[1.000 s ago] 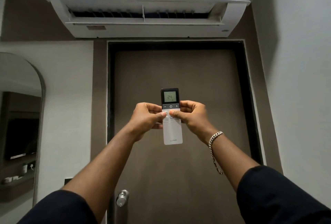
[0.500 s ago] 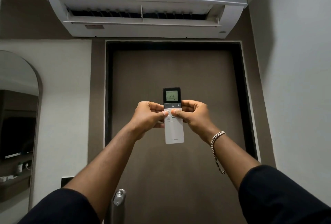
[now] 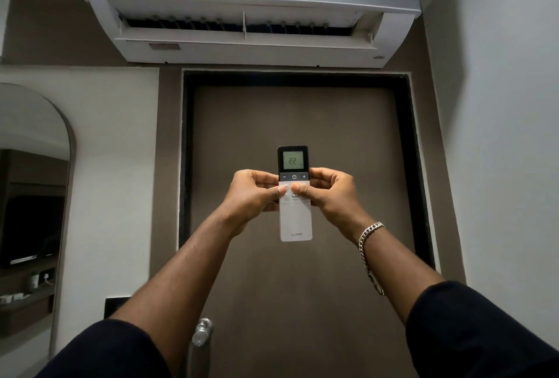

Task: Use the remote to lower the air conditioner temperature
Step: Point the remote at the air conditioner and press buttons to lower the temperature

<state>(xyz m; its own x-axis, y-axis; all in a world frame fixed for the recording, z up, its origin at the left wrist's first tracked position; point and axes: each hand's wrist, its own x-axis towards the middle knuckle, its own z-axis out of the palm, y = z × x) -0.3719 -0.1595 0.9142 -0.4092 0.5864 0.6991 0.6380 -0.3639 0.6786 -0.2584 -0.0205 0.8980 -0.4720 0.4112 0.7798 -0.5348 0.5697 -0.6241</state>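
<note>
A white remote point(image 3: 295, 223) with a black top is held upright in front of me, and its lit screen reads 22. My left hand point(image 3: 252, 196) grips its left side, the thumb resting on the buttons just below the minus key. My right hand point(image 3: 331, 194) grips the right side, its thumb on the buttons beside the left thumb. The white wall air conditioner point(image 3: 251, 11) hangs above the door with its flap open.
A brown door point(image 3: 302, 123) in a dark frame fills the middle, its metal handle point(image 3: 201, 332) low between my arms. An arched mirror point(image 3: 33, 184) is on the left wall. A plain white wall point(image 3: 508, 135) runs along the right.
The remote's screen went from 24 to 22. The view shifted slightly, so the air conditioner sits a bit further right and lower in the frame; both hands kept their grip.
</note>
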